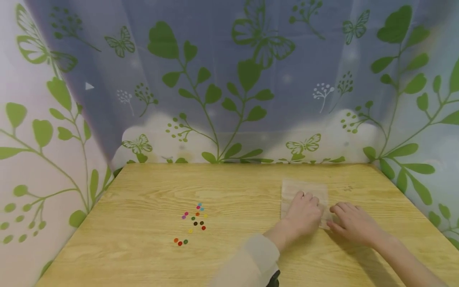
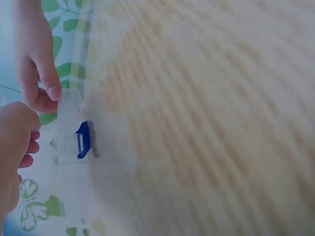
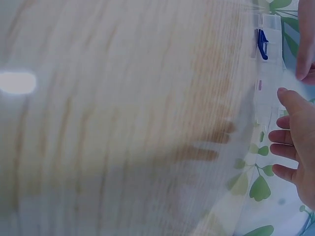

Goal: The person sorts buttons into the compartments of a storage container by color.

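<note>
A clear plastic box (image 1: 288, 191) with a blue latch (image 2: 83, 140) lies on the right part of the wooden table. In the head view my left hand (image 1: 304, 211) is over the box, fingers bent and partly hidden behind the knuckles. The left wrist view shows the left hand (image 2: 12, 155) beside the box (image 2: 74, 187), with nothing visible in its fingers. My right hand (image 1: 355, 223) is at the box's right side, fingers loosely bent; in the right wrist view the right hand (image 3: 300, 142) has spread fingers and its thumb close to the box (image 3: 269, 73).
Several small coloured round pieces (image 1: 195, 223) are scattered on the table (image 1: 125, 223), left of the middle. A patterned curtain (image 1: 215, 79) with green leaves and butterflies hangs behind the table and along both sides.
</note>
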Demonstrator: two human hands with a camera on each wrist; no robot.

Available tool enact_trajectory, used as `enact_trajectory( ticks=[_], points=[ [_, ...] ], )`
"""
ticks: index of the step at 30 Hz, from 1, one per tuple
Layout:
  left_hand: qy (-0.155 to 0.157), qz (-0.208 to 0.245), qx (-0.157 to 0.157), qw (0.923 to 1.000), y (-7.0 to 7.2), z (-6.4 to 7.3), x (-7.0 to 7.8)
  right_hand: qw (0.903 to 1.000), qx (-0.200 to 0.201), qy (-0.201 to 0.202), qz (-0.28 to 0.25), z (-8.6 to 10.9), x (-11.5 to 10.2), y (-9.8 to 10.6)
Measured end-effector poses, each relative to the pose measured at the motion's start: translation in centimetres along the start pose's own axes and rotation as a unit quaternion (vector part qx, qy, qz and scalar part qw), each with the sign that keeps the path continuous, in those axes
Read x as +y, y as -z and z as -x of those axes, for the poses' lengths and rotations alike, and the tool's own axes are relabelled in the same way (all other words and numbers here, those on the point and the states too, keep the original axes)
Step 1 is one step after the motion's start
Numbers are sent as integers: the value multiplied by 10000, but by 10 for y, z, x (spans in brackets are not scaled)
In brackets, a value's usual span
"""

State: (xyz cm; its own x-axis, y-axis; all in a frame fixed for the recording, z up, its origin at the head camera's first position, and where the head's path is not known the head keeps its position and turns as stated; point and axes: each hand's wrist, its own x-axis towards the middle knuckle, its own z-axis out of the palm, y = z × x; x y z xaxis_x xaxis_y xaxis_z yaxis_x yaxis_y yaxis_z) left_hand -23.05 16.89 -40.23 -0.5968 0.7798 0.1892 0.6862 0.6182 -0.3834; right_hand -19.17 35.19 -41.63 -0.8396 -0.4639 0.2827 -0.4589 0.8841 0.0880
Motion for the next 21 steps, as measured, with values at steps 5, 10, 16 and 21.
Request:
enact_trajectory(
  ticks=[5,10,16,21],
  points=[
    [86,-33,156,9998,5,4,-11,9999,-116,-40,-89,0,0,2],
    [158,-60,478,9987,6,8,-23,9998,-150,-10,-97,0,1,2],
    [211,100,509,9984,8,16,-37,9999,-119,21,-104,-1,1,2],
    [250,266,351,9987,8,24,-48,9996,-202,-21,-171,-2,0,3]
  ],
)
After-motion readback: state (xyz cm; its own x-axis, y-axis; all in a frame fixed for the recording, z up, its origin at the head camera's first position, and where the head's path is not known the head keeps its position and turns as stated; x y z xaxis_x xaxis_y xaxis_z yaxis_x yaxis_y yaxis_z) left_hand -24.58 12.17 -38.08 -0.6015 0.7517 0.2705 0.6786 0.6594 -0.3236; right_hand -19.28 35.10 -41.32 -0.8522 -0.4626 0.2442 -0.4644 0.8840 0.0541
